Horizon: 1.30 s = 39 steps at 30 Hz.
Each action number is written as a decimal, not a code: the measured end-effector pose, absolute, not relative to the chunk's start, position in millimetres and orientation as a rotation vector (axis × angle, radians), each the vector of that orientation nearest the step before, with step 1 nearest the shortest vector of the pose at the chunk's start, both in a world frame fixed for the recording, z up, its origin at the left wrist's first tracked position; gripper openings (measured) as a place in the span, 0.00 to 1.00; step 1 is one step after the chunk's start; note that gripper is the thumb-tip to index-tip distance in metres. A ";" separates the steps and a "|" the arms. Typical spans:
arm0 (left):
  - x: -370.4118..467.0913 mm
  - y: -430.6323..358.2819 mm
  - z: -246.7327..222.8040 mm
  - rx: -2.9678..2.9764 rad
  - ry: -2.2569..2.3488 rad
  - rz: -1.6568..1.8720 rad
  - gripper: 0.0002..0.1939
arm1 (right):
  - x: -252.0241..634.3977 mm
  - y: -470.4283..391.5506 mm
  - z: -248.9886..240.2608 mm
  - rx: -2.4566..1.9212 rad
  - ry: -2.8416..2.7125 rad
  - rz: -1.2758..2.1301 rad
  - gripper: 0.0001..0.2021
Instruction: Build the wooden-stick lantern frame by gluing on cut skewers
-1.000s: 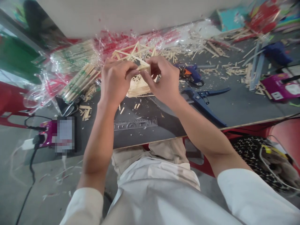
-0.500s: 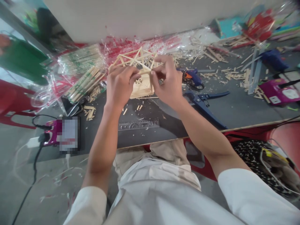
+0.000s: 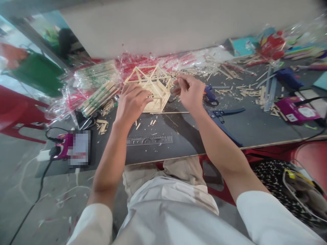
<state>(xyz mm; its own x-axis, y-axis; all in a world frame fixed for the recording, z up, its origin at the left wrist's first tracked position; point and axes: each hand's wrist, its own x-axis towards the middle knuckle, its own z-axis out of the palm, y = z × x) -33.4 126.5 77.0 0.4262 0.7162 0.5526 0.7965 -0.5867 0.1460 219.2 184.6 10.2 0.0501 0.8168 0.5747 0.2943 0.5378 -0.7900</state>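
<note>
A pale frame model built of thin wooden sticks (image 3: pixel 163 90) stands on the dark table. My left hand (image 3: pixel 133 100) is closed on its left front side, thumb and fingers at the front stick. To the right of the model, my right hand (image 3: pixel 189 89) hangs apart from it. Its fingers are curled with the thumb near them, and whether something small is between them cannot be made out. A clear ruler (image 3: pixel 150 140) lies in front of the model, near small stick offcuts.
Bundled sticks (image 3: pixel 98 98) and plastic wrap (image 3: pixel 135 61) lie left and behind. Blue cutters (image 3: pixel 224 127), a glue gun (image 3: pixel 211 95) and a purple box (image 3: pixel 297 109) are at the right. A phone-like device (image 3: pixel 80 148) is at the left edge.
My right hand has moved off the model to the right. My left hand stays at the model. The view has shifted slightly, so more of the stick frame shows.
</note>
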 end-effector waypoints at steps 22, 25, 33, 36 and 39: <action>-74.7 123.6 26.2 -2.339 -1.795 -1.187 0.33 | 219.4 198.3 -6.5 -1.204 -1.394 0.694 0.31; -78.4 122.1 28.2 -2.350 -1.783 -1.139 0.39 | 218.8 200.9 -8.7 -1.202 -1.414 0.671 0.29; -72.9 129.9 18.6 -2.429 -1.948 -1.030 0.27 | 213.7 202.2 -14.9 -1.111 -1.389 0.858 0.15; -68.3 129.3 18.9 -2.409 -1.947 -0.985 0.19 | 214.1 200.6 -13.2 -1.126 -1.362 0.886 0.13; -66.2 127.8 19.8 -2.414 -1.885 -0.993 0.16 | 216.3 197.0 -6.0 -1.123 -1.360 0.875 0.11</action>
<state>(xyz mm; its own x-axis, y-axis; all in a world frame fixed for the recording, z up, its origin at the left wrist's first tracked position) -66.2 127.8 19.8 0.1258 0.9007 0.4157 0.8524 -0.3125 0.4193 216.3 197.0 -6.0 0.0636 0.9563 0.2854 0.1374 0.2748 -0.9516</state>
